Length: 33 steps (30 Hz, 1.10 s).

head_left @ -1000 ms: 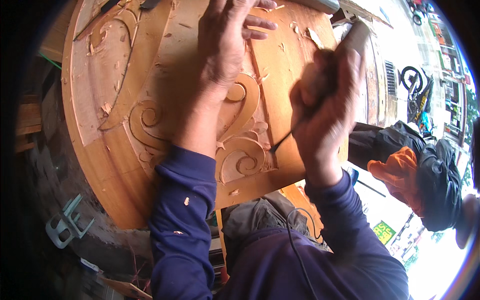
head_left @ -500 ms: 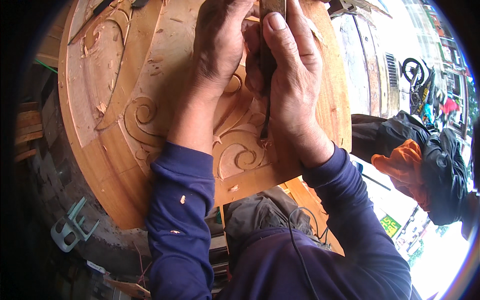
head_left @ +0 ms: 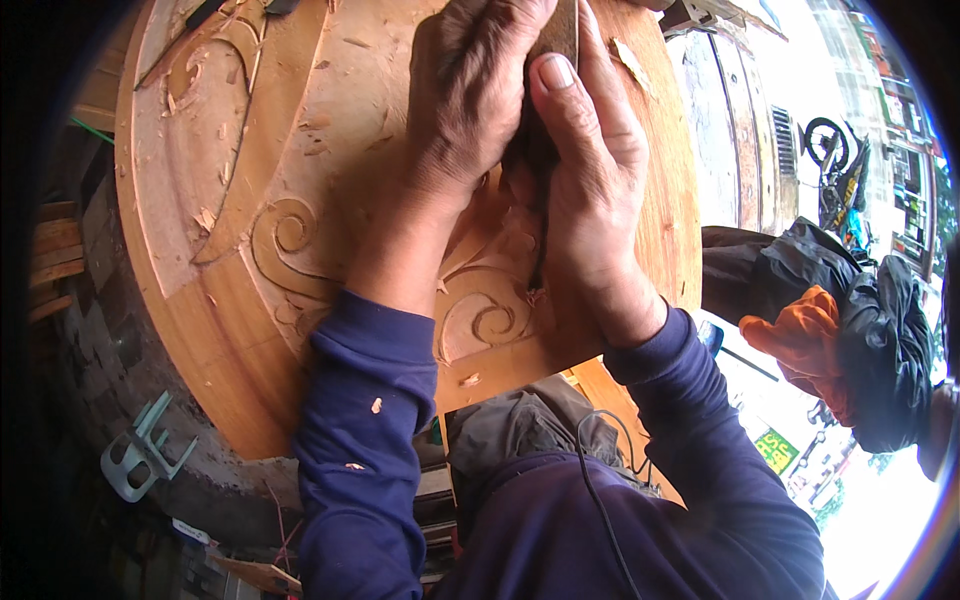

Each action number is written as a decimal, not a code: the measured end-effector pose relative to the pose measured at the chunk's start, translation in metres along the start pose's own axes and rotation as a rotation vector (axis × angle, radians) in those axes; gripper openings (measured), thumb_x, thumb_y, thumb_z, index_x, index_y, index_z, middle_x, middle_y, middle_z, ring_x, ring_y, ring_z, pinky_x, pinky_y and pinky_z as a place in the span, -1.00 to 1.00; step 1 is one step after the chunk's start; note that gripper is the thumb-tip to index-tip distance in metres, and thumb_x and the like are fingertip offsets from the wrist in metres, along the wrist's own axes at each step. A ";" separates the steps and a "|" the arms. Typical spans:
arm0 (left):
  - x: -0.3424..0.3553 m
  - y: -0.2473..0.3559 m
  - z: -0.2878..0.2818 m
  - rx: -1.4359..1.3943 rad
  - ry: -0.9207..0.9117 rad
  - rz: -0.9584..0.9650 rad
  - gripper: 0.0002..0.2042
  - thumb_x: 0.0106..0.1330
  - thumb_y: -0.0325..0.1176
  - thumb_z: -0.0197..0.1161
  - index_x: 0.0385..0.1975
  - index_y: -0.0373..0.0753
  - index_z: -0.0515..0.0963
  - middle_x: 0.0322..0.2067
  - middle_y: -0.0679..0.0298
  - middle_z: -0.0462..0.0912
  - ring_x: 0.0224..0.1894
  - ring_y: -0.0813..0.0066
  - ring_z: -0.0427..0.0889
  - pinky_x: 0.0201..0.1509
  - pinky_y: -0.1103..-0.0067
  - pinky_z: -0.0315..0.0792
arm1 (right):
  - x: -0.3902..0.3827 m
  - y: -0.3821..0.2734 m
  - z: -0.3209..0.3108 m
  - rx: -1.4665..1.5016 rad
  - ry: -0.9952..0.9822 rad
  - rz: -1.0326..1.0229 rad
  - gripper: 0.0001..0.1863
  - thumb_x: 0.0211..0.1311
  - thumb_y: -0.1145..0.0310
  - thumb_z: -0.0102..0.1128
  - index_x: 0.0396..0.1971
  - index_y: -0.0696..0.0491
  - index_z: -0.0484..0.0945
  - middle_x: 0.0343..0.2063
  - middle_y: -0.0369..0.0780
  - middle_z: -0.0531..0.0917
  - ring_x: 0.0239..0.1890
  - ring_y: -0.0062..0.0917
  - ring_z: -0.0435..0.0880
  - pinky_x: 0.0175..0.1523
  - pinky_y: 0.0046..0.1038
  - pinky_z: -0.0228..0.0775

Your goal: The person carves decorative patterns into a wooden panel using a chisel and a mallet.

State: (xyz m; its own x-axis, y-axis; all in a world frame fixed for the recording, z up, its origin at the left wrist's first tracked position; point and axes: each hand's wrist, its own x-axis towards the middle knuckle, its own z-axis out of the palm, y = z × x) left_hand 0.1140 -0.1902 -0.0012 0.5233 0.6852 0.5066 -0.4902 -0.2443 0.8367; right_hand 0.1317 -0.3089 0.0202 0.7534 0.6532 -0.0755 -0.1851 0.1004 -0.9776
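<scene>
A wood carving chisel (head_left: 561, 38) stands nearly upright between my two hands, its dark shaft running down toward a carved scroll (head_left: 497, 322). My left hand (head_left: 465, 100) closes over it from the left, with most of the fingers hidden behind the hand and the tool. On the other side, my right hand (head_left: 600, 165) presses along the chisel, thumb bent against it. The cutting end meets the wood beside the scroll, where a small shaving shows. Beneath both hands lies a rounded wooden panel (head_left: 650, 190) with raised curls and leaf shapes.
Loose wood shavings (head_left: 205, 218) are scattered over the panel. Dark tools (head_left: 205, 14) lie at its far left edge. A pale green plastic chair (head_left: 145, 450) sits low at left. Dark and orange cloths (head_left: 805, 335) hang at right, with a motorbike (head_left: 840, 170) beyond.
My left hand has shifted right and closer to my right hand, covering more of the chisel. The chisel's tip sits slightly nearer to me.
</scene>
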 end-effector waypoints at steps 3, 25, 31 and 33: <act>-0.010 0.012 -0.002 0.124 -0.169 -0.217 -0.62 0.60 -0.08 -0.08 -0.16 -0.26 0.58 -0.40 0.13 0.64 -0.27 0.33 0.68 -0.14 0.47 0.49 | -0.010 0.000 -0.003 0.044 -0.027 -0.129 -0.41 0.55 0.41 0.00 0.49 0.23 0.20 0.43 -0.11 0.38 0.45 -0.45 0.35 0.52 -0.44 0.10; -0.017 0.014 0.016 0.034 -0.155 -0.143 -0.66 0.61 -0.18 -0.03 -0.07 -0.32 0.58 -0.17 0.21 0.64 -0.03 0.47 0.58 0.13 0.56 0.40 | -0.019 -0.006 -0.018 0.282 -0.101 -0.090 -0.37 0.58 0.53 -0.08 0.55 0.22 0.01 0.51 -0.11 0.23 0.47 -0.45 0.30 0.50 -0.44 0.15; -0.014 0.007 0.026 -0.058 -0.093 0.023 -0.59 0.63 -0.13 -0.03 0.14 -0.37 0.52 0.06 0.10 0.60 0.16 0.34 0.53 0.29 0.49 0.35 | -0.007 -0.015 -0.008 0.377 -0.098 -0.165 -0.40 0.58 0.49 -0.10 0.53 0.24 0.07 0.45 -0.07 0.31 0.47 -0.38 0.32 0.51 -0.39 0.15; -0.009 -0.002 0.026 -0.068 -0.104 0.124 -0.59 0.63 -0.13 -0.02 0.14 -0.38 0.51 0.06 0.12 0.59 0.15 0.38 0.53 0.28 0.50 0.35 | 0.014 0.003 -0.015 0.263 -0.293 -0.524 -0.41 0.59 0.46 -0.10 0.52 0.24 0.08 0.41 -0.06 0.35 0.43 -0.37 0.37 0.48 -0.40 0.20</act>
State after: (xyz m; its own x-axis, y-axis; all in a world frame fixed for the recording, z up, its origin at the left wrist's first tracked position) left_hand 0.1280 -0.2138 -0.0019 0.5236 0.5769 0.6269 -0.5999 -0.2729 0.7521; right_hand 0.1514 -0.3109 0.0128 0.5892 0.6417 0.4910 -0.0165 0.6171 -0.7867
